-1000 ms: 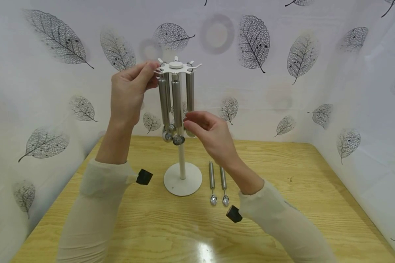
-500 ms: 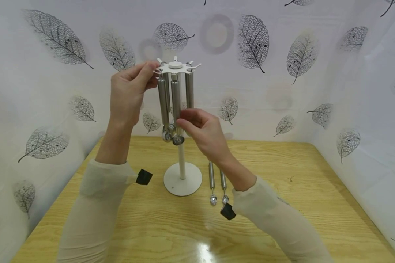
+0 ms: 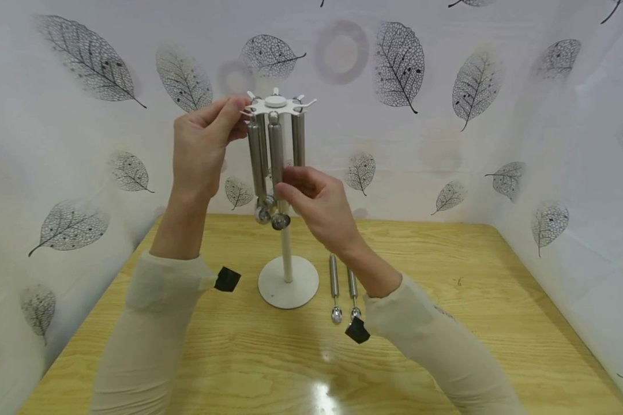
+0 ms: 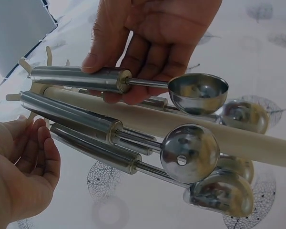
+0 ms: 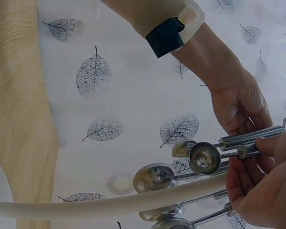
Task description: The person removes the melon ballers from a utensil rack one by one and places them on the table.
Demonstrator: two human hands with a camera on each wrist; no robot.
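A white rotary stand (image 3: 286,248) holds several steel melon ballers, hung by their handle ends from the hooks of its top (image 3: 276,102). My left hand (image 3: 202,141) is raised at the top's left side; its thumb and fingertips pinch one hook arm. My right hand (image 3: 319,204) holds the front melon baller (image 3: 276,141) by the lower handle, thumb in front and fingers behind. In the left wrist view that melon baller's bowl (image 4: 199,93) faces upward. A hanging melon baller (image 4: 190,150) beside it shows a small hole in its bowl.
Two more metal scoops (image 3: 334,282) lie side by side on the wooden table (image 3: 213,357), right of the stand's round base (image 3: 288,297). The right sleeve's black camera block (image 3: 357,331) partly covers one. A leaf-patterned curtain (image 3: 446,173) encloses the back and sides.
My right hand has moved left and slightly up, from beside the stand onto the front melon baller's handle. My left hand stays at the hook arm.
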